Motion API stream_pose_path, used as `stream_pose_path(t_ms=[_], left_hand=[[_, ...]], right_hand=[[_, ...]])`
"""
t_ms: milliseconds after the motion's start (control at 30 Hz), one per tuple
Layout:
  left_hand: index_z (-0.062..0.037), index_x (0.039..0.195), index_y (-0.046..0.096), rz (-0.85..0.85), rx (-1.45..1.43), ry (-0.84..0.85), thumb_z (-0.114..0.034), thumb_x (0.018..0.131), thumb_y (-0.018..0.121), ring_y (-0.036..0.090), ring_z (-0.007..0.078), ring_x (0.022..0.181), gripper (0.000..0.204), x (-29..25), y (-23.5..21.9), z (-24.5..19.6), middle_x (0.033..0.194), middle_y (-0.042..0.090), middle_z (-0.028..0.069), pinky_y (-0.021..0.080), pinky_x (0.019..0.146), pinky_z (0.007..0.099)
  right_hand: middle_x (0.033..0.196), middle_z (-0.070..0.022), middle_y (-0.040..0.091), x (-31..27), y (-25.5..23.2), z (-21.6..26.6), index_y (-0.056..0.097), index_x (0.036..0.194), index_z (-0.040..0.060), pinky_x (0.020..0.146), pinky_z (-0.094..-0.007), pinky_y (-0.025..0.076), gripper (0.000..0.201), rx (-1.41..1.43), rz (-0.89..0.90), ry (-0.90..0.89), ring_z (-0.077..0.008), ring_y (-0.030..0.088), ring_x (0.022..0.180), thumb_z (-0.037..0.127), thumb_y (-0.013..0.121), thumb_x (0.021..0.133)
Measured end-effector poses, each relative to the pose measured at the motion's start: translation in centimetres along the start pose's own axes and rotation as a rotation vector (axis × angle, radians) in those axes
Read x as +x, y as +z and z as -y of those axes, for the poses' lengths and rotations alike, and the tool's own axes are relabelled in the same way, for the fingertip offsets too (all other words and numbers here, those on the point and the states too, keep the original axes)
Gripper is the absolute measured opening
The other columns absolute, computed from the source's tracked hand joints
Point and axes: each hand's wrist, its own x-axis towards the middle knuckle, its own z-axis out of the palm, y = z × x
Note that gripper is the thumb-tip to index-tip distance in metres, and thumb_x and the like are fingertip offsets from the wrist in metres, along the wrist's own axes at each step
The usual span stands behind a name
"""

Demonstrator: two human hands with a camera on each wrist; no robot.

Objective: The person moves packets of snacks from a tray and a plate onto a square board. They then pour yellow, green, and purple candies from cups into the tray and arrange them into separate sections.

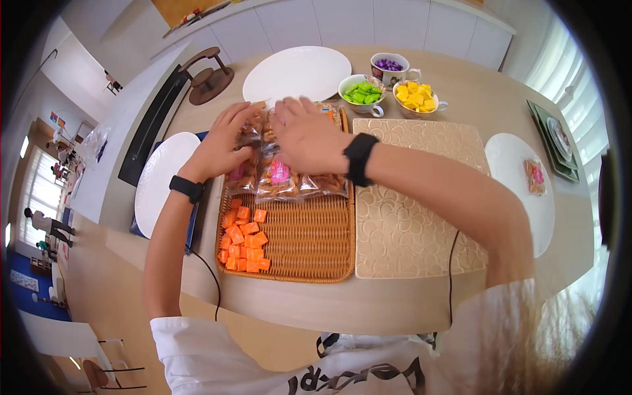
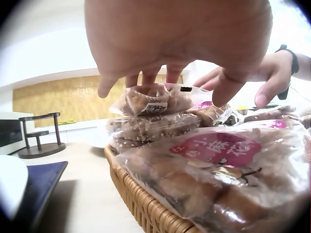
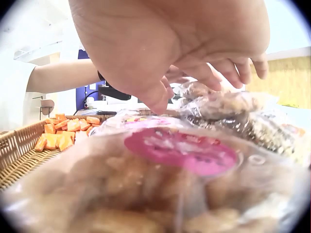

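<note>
A wicker basket (image 1: 309,243) holds several clear snack bags, one with a pink label (image 2: 216,148), in its far half. My left hand (image 1: 227,141) is over the bags at the far left corner, thumb spread from the fingers. In the left wrist view its fingers reach down behind a small twisted-snack packet (image 2: 150,99) on top of a nutty packet (image 2: 155,126). Beside it my right hand (image 1: 306,138) lies over the middle bags with straight fingers. Under its palm, in the right wrist view, a large bag (image 3: 146,189) fills the foreground.
Orange-wrapped pieces (image 1: 243,240) lie at the basket's near left. A patterned mat (image 1: 421,210) adjoins it on the right. Behind stand a white platter (image 1: 296,72) and cups of green (image 1: 363,93), purple (image 1: 388,64) and yellow (image 1: 416,97) pieces. A plate (image 1: 517,191) bears one packet.
</note>
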Motion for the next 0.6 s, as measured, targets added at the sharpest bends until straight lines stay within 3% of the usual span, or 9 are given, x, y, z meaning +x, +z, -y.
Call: stream_pose_path(t_ms=[67, 133, 233, 300, 367, 433, 467, 533, 600], left_hand=[[-0.0027, 0.149, 0.043, -0.016, 0.001, -0.010, -0.014, 0.075, 0.066, 0.032, 0.0424, 0.149, 0.079, -0.2, -0.3, -0.5, 0.157, 0.038, 0.0245, 0.028, 0.124, 0.0463], [-0.0028, 0.152, 0.041, 0.008, 0.021, -0.048, -0.019, 0.077, 0.069, 0.030, 0.0420, 0.150, 0.082, -0.2, -0.6, -1.0, 0.159, 0.036, 0.0242, 0.028, 0.124, 0.0459], [-0.0032, 0.154, 0.040, -0.100, 0.020, -0.011, -0.026, 0.081, 0.071, 0.029, 0.0402, 0.152, 0.083, -1.1, -0.2, 0.2, 0.162, 0.033, 0.0237, 0.027, 0.125, 0.0464], [-0.0037, 0.157, 0.038, -0.099, 0.038, 0.021, -0.031, 0.085, 0.070, 0.027, 0.0383, 0.154, 0.083, -2.1, -1.1, -0.7, 0.163, 0.033, 0.0234, 0.025, 0.125, 0.0470], [-0.0040, 0.156, 0.039, -0.092, 0.001, 0.008, -0.034, 0.087, 0.067, 0.027, 0.0377, 0.154, 0.080, -3.5, -2.2, -4.6, 0.162, 0.033, 0.0234, 0.023, 0.125, 0.0467], [-0.0050, 0.155, 0.040, -0.039, -0.007, -0.059, -0.036, 0.089, 0.065, 0.029, 0.0395, 0.153, 0.078, -5.2, -3.0, -9.0, 0.161, 0.034, 0.0227, 0.023, 0.125, 0.0470], [-0.0050, 0.155, 0.040, -0.036, -0.021, -0.045, -0.036, 0.089, 0.065, 0.029, 0.0395, 0.153, 0.078, -6.1, -2.5, -10.2, 0.161, 0.034, 0.0227, 0.023, 0.125, 0.0470], [-0.0057, 0.154, 0.043, -0.007, 0.020, -0.057, -0.037, 0.088, 0.066, 0.030, 0.0420, 0.152, 0.077, -7.8, -2.1, -12.4, 0.160, 0.036, 0.0228, 0.023, 0.124, 0.0513], [-0.0050, 0.153, 0.043, 0.021, 0.010, 0.011, -0.036, 0.086, 0.067, 0.031, 0.0428, 0.151, 0.078, -8.7, -1.9, -14.4, 0.160, 0.037, 0.0230, 0.024, 0.123, 0.0537]], right_hand=[[0.150, -0.0305, 0.046, -2.0, -2.8, -0.7, 0.051, 0.141, -0.0082, 0.122, -0.0519, 0.029, 0.062, -0.060, -0.016, 0.046, -0.0416, 0.040, 0.145, 0.036, 0.061, 0.098], [0.150, -0.0277, 0.047, -6.0, -3.2, -3.3, 0.052, 0.141, -0.0052, 0.121, -0.0517, 0.031, 0.058, -0.079, -0.219, 0.035, -0.0415, 0.042, 0.143, 0.034, 0.062, 0.099], [0.145, -0.0240, 0.051, -14.5, -7.1, -7.1, 0.055, 0.136, 0.0002, 0.115, -0.0511, 0.038, 0.045, -0.182, -0.271, 0.155, -0.0421, 0.047, 0.136, 0.022, 0.064, 0.098], [0.146, -0.0220, 0.050, -21.2, -10.2, -10.9, 0.054, 0.138, 0.0014, 0.114, -0.0488, 0.039, 0.046, -0.246, -0.175, 0.237, -0.0415, 0.048, 0.135, 0.022, 0.064, 0.098], [0.142, -0.0243, 0.054, -27.5, -12.0, -15.4, 0.056, 0.138, 0.0007, 0.114, -0.0481, 0.040, 0.047, -0.239, -0.111, 0.529, -0.0426, 0.047, 0.135, 0.018, 0.063, 0.095], [0.146, -0.0218, 0.050, -34.6, -13.0, -20.2, 0.050, 0.143, 0.0023, 0.116, -0.0449, 0.038, 0.061, -0.302, 0.075, 0.774, -0.0400, 0.047, 0.137, 0.020, 0.072, 0.088], [0.146, -0.0218, 0.050, -37.7, -13.4, -21.9, 0.050, 0.143, 0.0023, 0.116, -0.0449, 0.038, 0.061, -0.312, 0.085, 0.789, -0.0400, 0.047, 0.137, 0.020, 0.072, 0.088], [0.147, -0.0221, 0.049, -42.2, -13.8, -24.8, 0.047, 0.147, 0.0026, 0.117, -0.0432, 0.038, 0.080, -0.190, 0.392, 0.917, -0.0389, 0.047, 0.138, 0.019, 0.078, 0.075], [0.147, -0.0224, 0.049, -44.1, -13.8, -25.0, 0.046, 0.147, 0.0022, 0.117, -0.0420, 0.037, 0.086, -0.062, 0.434, 0.902, -0.0383, 0.047, 0.137, 0.019, 0.080, 0.070]])
